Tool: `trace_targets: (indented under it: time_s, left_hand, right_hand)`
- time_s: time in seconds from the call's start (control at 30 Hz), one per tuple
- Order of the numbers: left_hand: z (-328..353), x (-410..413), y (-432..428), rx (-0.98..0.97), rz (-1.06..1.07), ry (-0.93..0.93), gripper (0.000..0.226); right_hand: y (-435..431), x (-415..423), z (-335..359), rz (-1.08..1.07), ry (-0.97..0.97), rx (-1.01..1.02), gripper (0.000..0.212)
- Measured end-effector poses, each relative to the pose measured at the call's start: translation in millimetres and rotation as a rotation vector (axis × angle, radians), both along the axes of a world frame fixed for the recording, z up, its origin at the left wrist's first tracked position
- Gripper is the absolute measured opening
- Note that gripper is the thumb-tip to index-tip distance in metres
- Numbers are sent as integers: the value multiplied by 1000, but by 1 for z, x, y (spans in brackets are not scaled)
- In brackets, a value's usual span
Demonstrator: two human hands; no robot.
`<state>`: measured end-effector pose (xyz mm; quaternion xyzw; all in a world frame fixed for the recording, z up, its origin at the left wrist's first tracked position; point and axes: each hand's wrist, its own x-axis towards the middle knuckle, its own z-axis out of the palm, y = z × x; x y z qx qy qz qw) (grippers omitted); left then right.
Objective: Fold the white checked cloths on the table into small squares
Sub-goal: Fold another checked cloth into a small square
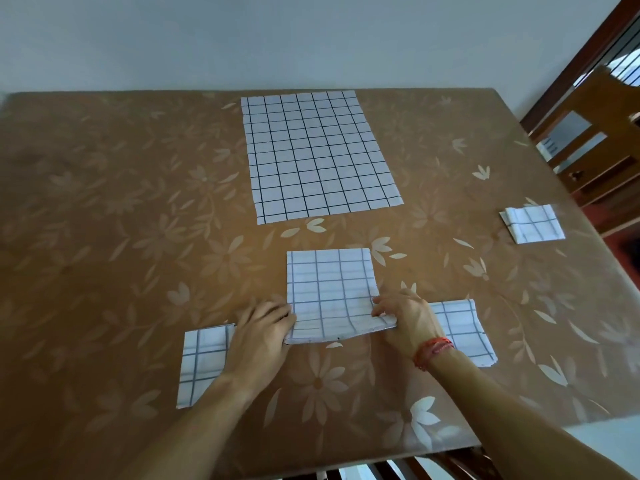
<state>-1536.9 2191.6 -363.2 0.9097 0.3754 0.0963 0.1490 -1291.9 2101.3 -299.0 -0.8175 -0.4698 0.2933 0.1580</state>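
The left hand (265,329) and right hand (403,318) each pinch a near corner of the half-folded checked cloth (330,292), likely to carry that edge over; finished squares (204,362) lie aside.

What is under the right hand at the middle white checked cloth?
The right hand pinches the near right corner of the middle white checked cloth; its wrist hides the left edge of a folded white checked square.

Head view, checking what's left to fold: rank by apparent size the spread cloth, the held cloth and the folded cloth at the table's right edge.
1. Spread cloth, clearly largest despite lying farthest.
2. Held cloth.
3. Right-edge folded cloth, smallest; being farther off exaggerates that.
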Motion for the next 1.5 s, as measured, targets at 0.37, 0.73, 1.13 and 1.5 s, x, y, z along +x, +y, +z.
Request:
trace_targets:
  time_s: [0.37, 0.73, 1.13, 1.5]
  left_hand:
    - [9, 15, 16, -103, 194, -93, 15]
    - [2, 29, 41, -286, 342, -173, 28]
    - [-8, 38, 48, 13, 242, 60, 47]
    - [-28, 33, 66, 120, -35, 280, 57]
  right_hand:
    - [13, 12, -26, -59, -87, 55, 16]
    - [54, 24, -43, -146, -24, 34, 12]
    - [70, 28, -55, -138, -89, -45, 16]
    - [68, 17, -48, -44, -395, 92, 44]
